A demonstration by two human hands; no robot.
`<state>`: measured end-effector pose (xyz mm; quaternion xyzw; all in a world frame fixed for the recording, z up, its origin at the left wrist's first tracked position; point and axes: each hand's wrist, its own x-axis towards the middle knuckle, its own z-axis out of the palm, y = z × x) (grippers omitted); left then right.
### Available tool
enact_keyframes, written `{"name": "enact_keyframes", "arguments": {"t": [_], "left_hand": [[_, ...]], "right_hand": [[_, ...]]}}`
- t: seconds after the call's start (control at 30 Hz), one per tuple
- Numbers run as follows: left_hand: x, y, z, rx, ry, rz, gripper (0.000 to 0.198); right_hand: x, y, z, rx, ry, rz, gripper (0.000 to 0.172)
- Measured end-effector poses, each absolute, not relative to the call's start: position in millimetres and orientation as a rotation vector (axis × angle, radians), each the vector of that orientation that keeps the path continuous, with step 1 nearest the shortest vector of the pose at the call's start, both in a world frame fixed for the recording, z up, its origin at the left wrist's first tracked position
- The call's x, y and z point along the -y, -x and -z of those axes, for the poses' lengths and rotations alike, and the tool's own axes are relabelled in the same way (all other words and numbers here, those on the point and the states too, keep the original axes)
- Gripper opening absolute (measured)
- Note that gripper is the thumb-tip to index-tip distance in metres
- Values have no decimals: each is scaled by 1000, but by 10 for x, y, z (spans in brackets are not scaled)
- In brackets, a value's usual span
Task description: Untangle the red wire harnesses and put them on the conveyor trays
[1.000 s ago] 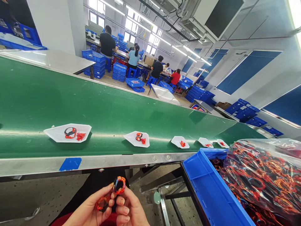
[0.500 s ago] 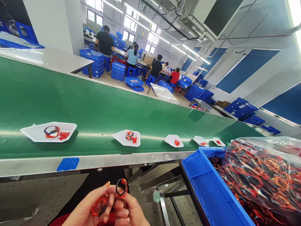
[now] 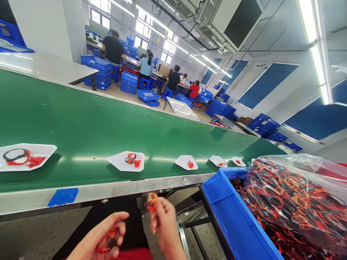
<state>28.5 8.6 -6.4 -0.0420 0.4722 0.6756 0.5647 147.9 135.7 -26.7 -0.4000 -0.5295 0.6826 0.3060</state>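
Note:
My left hand (image 3: 101, 236) is curled around a red-and-black ring-shaped band (image 3: 111, 239) that lies against its fingers and palm. To its right and a little higher, my right hand (image 3: 165, 220) pinches a second red-and-black band (image 3: 151, 200), smeared by motion. Both hands are in front of the green conveyor belt, below its metal edge, and apart from each other. On the belt, a white tray (image 3: 114, 160) holds a red-and-black band beside a red piece (image 3: 137, 163). The leftmost tray (image 3: 47, 153) carries a larger band and a red piece.
Three more white trays, the nearest one (image 3: 180, 161) with a red piece, sit farther right on the green belt (image 3: 81, 115). At right, a blue crate (image 3: 230, 216) holds a clear bag (image 3: 295, 202) full of red-and-black bands. Several people work at tables behind.
My hands have separated; the right one has moved right and up with a band between its fingers. The trays appear farther left, and the camera view has shifted.

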Motion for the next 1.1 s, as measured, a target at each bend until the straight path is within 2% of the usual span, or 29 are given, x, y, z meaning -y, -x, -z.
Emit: {"name": "enact_keyframes", "arguments": {"t": [0.07, 0.17, 0.27, 0.37, 0.43, 0.57, 0.7, 0.73, 0.8, 0.97, 1.1], "left_hand": [[-110, -243, 69, -1102, 240, -1556, 28], [-131, -198, 42, -1004, 339, -1527, 33], [-139, -186, 4, -946, 363, -1560, 41], [-152, -193, -8, -940, 358, -1590, 44], [-166, -198, 12, -932, 345, -1597, 44], [-177, -194, 86, -861, 299, -1587, 39], [-149, -178, 134, -809, 277, -1552, 41], [-138, -176, 147, -800, 266, -1564, 41], [-117, -180, 182, -808, 214, -1595, 39], [-92, -229, 259, -988, 72, -1586, 23], [-83, -258, 230, -1026, 87, -1527, 24]], "right_hand": [[-1731, -1583, 88, 1576, 1100, -1424, 43], [-2342, -1727, -197, 1646, 1129, -1125, 33], [-2699, -1789, -379, 1728, 1145, -948, 27], [-2536, -1758, -419, 1784, 1155, -886, 31], [-2154, -1698, -372, 1862, 1124, -986, 31], [-1261, -1507, -121, 2244, 783, -1434, 23], [-879, -1362, 191, 2400, 630, -1321, 17], [-869, -1351, 241, 2347, 669, -1344, 14], [-902, -1353, 291, 2119, 797, -1600, 17], [-1015, -1419, 233, 1114, 863, -2486, 40], [-1017, -1452, 200, 656, 938, -2657, 47]]}}
